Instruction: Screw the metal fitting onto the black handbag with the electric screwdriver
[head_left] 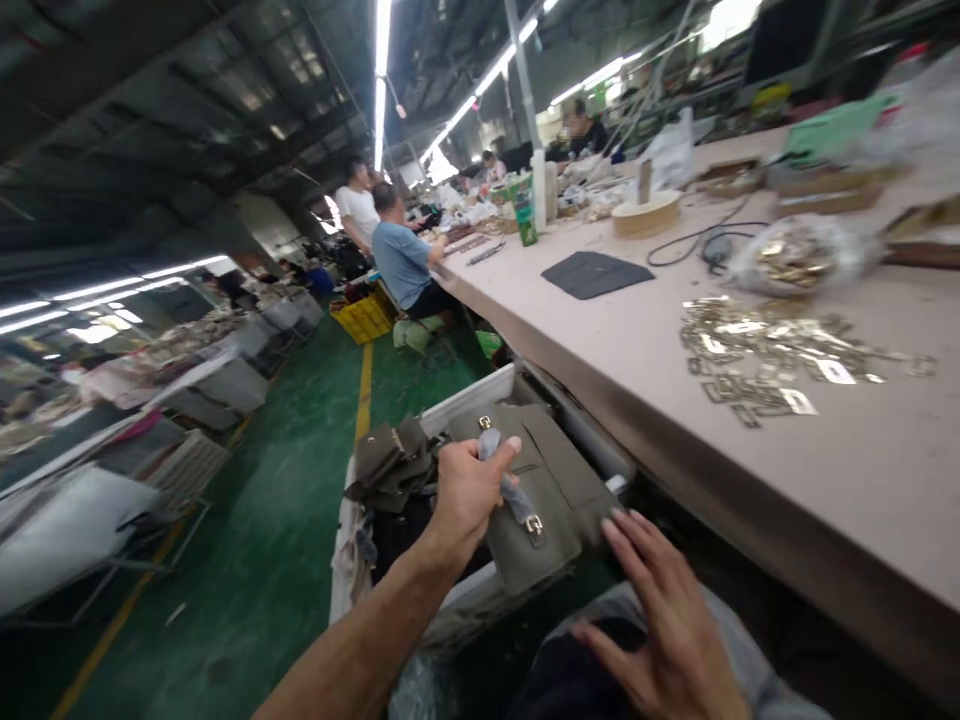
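A grey-green handbag panel (pixel 525 550) with gold buckles lies tilted across a white crate (pixel 469 392). My left hand (pixel 471 485) is closed around its handle, which is wrapped in clear plastic. Just to the right, my right hand (pixel 664 600) has its fingers apart, with the fingertips close to the panel's right edge; whether they touch it I cannot tell. More grey-green leather pieces (pixel 390 460) are piled in the left of the crate. The inside of the crate under the panel is mostly hidden.
Along the right runs a long pale table (pixel 570 330) bearing a dark flat panel (pixel 596 273), a heap of gold metal fittings (pixel 772 350), a plastic bag of fittings (pixel 802 255) and a tape roll (pixel 645 213). A person in blue (pixel 405 255) sits farther along, near a yellow crate (pixel 364 317).
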